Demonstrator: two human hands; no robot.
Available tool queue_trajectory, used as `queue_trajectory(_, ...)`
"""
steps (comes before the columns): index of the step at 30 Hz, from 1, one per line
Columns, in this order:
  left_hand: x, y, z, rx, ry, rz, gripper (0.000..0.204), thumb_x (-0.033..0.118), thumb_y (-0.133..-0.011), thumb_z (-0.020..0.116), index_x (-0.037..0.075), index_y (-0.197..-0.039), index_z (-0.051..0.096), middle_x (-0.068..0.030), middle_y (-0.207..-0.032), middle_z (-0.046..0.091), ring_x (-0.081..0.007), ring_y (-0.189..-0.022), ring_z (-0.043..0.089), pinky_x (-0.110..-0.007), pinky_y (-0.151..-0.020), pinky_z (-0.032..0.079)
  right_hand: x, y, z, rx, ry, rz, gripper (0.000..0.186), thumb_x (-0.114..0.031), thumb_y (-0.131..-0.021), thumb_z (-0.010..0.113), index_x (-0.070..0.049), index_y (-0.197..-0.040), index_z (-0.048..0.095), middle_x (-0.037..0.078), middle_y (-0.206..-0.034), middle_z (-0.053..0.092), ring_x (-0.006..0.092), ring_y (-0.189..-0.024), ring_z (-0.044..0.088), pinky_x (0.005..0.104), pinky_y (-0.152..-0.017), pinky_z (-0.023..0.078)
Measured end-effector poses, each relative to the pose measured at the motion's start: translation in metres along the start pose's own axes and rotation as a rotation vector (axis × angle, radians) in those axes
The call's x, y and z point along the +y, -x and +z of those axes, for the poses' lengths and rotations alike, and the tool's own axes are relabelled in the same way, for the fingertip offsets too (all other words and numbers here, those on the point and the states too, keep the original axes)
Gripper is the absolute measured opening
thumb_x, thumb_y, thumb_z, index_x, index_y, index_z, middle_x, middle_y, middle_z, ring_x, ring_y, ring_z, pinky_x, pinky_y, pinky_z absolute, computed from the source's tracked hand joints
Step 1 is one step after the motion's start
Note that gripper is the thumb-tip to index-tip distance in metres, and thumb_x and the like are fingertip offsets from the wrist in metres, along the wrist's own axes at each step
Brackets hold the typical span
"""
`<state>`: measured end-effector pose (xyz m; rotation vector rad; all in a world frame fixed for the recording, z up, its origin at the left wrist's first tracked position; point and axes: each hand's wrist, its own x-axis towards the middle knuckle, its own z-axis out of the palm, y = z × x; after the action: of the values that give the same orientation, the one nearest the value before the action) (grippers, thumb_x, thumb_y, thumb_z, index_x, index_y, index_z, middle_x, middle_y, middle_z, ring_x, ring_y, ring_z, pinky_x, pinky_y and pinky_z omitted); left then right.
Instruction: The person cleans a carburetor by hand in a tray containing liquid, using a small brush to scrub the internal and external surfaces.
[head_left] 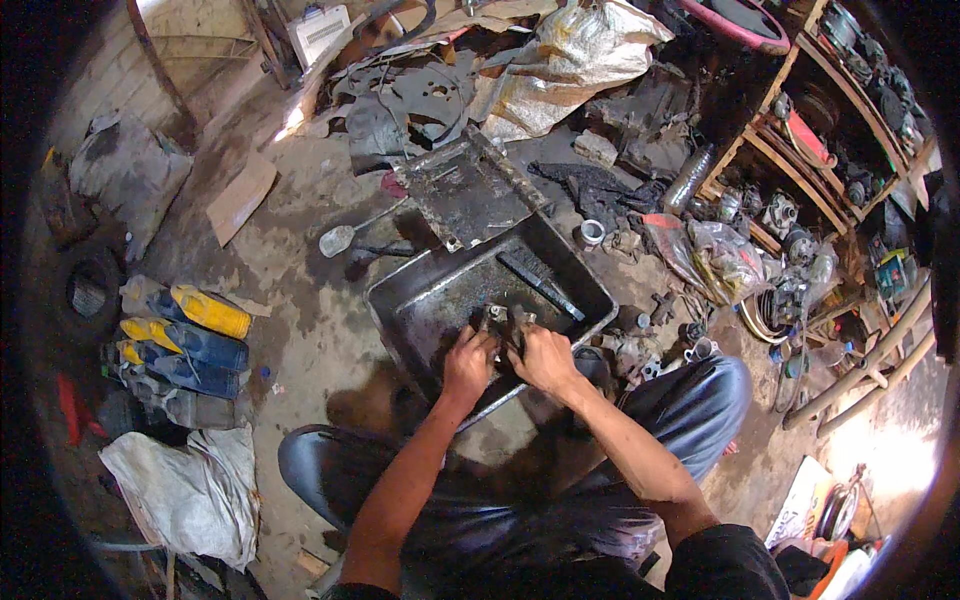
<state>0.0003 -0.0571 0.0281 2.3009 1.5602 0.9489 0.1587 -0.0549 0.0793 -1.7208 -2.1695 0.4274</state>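
Note:
Both hands are together over the near half of a black rectangular tray [598, 318]. My left hand [470, 362] is closed around the left side of a small greasy metal part [497, 314]. The fingers of my right hand [546, 356] are curled on the dark right side of the same part. Much of the part is hidden by my fingers, so I cannot make out its exact kind. A long black brush-like tool [540, 284] lies slantwise in the tray, beyond my right hand. Dark grime coats the tray's bottom.
A dirty square metal pan [470, 190] rests against the tray's far edge. Left of it lies a grey scoop-ended tool [337, 240]. Bottles with yellow and blue contents [210, 310] stand at left. Metal parts and plastic bags [725, 255] crowd the right, below wooden shelving [790, 165].

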Motion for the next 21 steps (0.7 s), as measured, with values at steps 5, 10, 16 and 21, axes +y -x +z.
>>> queue_trajectory(5,0.001,-0.004,-0.002,-0.029,0.051,-0.026,0.013,0.005,-0.075,0.059,0.007,-0.083,0.068,-0.0094,-0.09,0.064,-0.0305,-0.095,0.057,-0.041,-0.093,0.042,0.015,-0.018,-0.009,0.002,-0.2,0.224,0.041,-0.031,-0.075,0.065,0.0,-0.101,0.06,0.025,-0.089,0.062,0.0394,-0.086,0.061,0.0468,-0.077,0.049)
queue_trajectory(10,0.003,-0.003,-0.001,-0.052,0.02,-0.019,0.014,0.006,-0.073,0.061,0.008,-0.085,0.069,-0.0086,-0.093,0.064,-0.0302,-0.095,0.057,-0.041,-0.094,0.041,0.026,-0.03,-0.034,-0.217,0.01,0.022,0.04,-0.028,-0.074,0.066,0.0,-0.101,0.059,0.021,-0.09,0.063,0.0383,-0.086,0.061,0.0452,-0.077,0.05)
queue_trajectory(16,0.012,-0.003,-0.004,0.031,-0.073,0.049,0.015,0.007,-0.071,0.065,0.009,-0.086,0.069,-0.0071,-0.091,0.064,-0.0291,-0.091,0.054,-0.04,-0.085,0.044,0.034,-0.031,-0.025,-0.162,0.083,-0.149,0.033,-0.025,-0.074,0.067,0.001,-0.094,0.061,0.021,-0.087,0.063,0.0373,-0.083,0.062,0.0435,-0.073,0.05)
queue_trajectory(21,0.005,-0.007,0.002,0.006,-0.008,0.002,0.014,0.006,-0.07,0.063,0.007,-0.083,0.068,-0.0038,-0.091,0.062,-0.0251,-0.092,0.052,-0.037,-0.084,0.044,0.018,-0.018,-0.002,-0.084,0.011,-0.255,0.032,-0.024,-0.073,0.065,-0.001,-0.095,0.059,0.02,-0.091,0.063,0.0377,-0.082,0.062,0.0451,-0.073,0.05)
